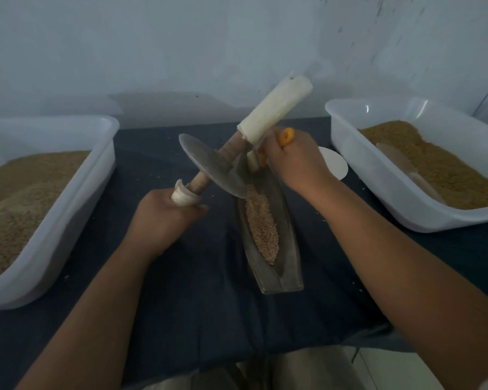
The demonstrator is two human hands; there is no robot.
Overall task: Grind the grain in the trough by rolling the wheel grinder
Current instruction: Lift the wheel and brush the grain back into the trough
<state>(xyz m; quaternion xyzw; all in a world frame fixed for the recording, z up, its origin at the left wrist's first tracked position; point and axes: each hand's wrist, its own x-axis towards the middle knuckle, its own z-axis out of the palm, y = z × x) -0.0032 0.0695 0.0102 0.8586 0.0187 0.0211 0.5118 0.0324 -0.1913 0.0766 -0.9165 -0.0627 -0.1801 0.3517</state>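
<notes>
Grain tubs (76, 192) either side of trough (289, 266)

Makeshift grain-processing workroom, bare pale wall (152, 38), dark cloth-covered table (195, 319), plastic tubs (68, 220) of bulk grain (26, 198) (one each side)

You have two hands in view: your left hand (164, 218) at seven o'clock and your right hand (293, 161) at one o'clock. There are two white plastic tubs, a tub (76, 209) at nine o'clock and a tub (378, 187) at three o'clock. Grain (261, 226) lies in three places: one heap in each tub and one strip in the single metal trough (282, 280) at the centre. You have one wheel grinder, with one metal wheel (209, 164) and one wooden rod (231, 146); the rod carries two white wraps (276, 111), one at each end. Count also one orange-handled tool (288, 137), one white round disc (333, 164) at two o'clock, one pale scoop (406, 167) in the three-o'clock tub, and one dark cloth (181, 291).
</notes>
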